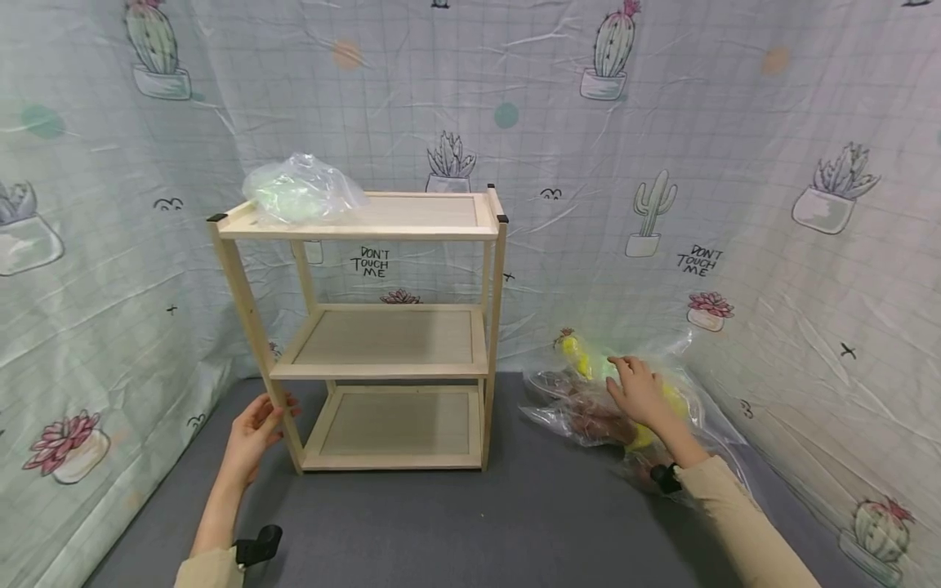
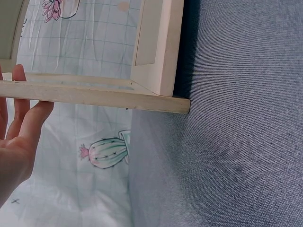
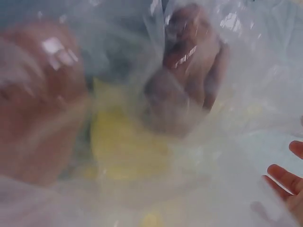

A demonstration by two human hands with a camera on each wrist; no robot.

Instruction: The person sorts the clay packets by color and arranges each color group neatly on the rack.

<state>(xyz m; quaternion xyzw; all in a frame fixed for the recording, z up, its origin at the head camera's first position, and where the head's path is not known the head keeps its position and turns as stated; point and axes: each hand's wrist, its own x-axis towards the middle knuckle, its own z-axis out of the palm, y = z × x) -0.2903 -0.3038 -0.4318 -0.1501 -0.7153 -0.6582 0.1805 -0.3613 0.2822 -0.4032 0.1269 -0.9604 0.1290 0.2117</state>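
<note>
I have the left hand (image 1: 251,434) curled round the front-left post (image 1: 249,318) of the rack (image 1: 385,339), the right hand (image 1: 641,394) loosely spread over bagged items (image 1: 584,412) right of it, contact unclear.

Creased pale sheets (image 1: 544,155) hang as walls along the back, left and right edges of the table (image 1: 397,531). They are printed with a faint grid, potted cacti (image 1: 653,200), pink succulents (image 1: 710,304), orange and green dots (image 1: 506,115) and the words "DON'T TOUCH ME" (image 1: 700,260). Ribbed grey-blue cloth (image 2: 246,118) covers the table. The light is soft, pinker towards the right-hand sheet.
</note>
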